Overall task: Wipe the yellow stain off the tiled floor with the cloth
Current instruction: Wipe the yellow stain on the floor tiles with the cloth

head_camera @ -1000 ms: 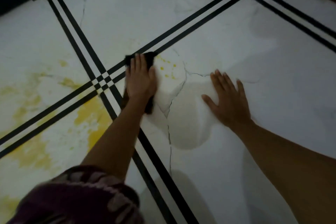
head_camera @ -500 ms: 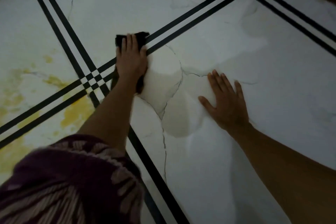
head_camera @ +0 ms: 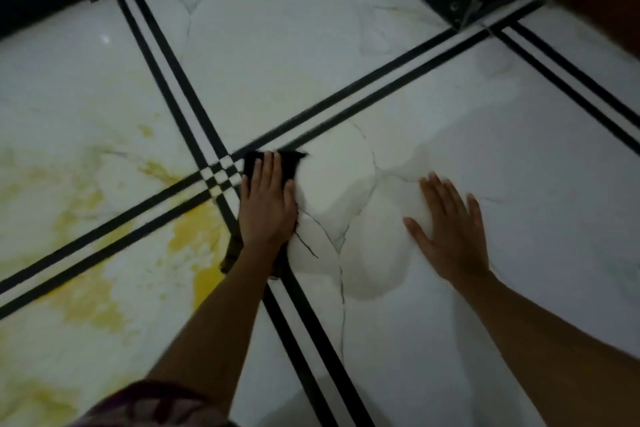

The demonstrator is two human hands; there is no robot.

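Wiping in progress: my left hand (head_camera: 266, 208), fingers flat, presses the cloth (head_camera: 251, 165) onto the floor (head_camera: 346, 62); right hand (head_camera: 450, 232) spread flat, bracing, holding nothing; yellow stain (head_camera: 194, 246) lies just left, so I'd sweep leftward next.

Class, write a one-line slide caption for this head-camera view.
Left hand presses a dark cloth flat on the white tiled floor beside the yellow stain; right hand lies flat.

Dim white tiles (head_camera: 311, 28), black stripes (head_camera: 330, 357)
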